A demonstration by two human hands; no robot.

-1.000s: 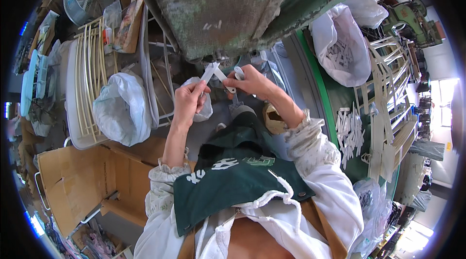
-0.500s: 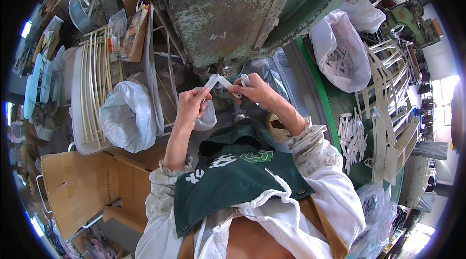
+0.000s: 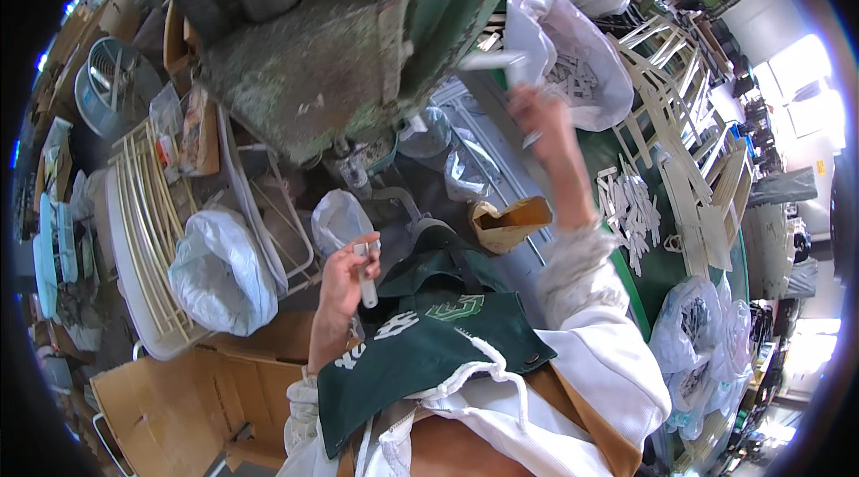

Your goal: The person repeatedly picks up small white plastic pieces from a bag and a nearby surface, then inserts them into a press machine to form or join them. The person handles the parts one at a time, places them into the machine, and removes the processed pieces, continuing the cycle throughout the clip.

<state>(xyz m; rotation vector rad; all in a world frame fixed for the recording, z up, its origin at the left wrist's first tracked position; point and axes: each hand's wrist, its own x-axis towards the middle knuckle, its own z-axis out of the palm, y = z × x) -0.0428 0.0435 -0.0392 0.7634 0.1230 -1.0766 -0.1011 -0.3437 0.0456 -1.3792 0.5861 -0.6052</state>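
Observation:
My left hand (image 3: 340, 276) is closed on a short white strip (image 3: 368, 289) with a rounded lower end, in front of my dark green apron. My right hand (image 3: 548, 123) is out to the right, smeared by motion, gripping a white angled piece (image 3: 517, 70) that looks like two flat strips joined at a bend. This piece is beside the opening of a white bag (image 3: 617, 88) with several pale strips inside. Whether it touches the bag I cannot tell. Farther off stands the worn green-grey press-like machine (image 3: 304, 74).
Several loose white strips (image 3: 633, 217) lie on the green table (image 3: 658, 276) at right, beside stacked pale frames (image 3: 698, 200). An open brown paper bag (image 3: 510, 225) stands between my arms. At left are a white bag (image 3: 224, 276) and a cardboard box (image 3: 165, 405).
My hands have parted. The right one has swung right to the white bag, carrying the angled piece; the left has dropped back toward my apron with a strip. The view has turned slightly.

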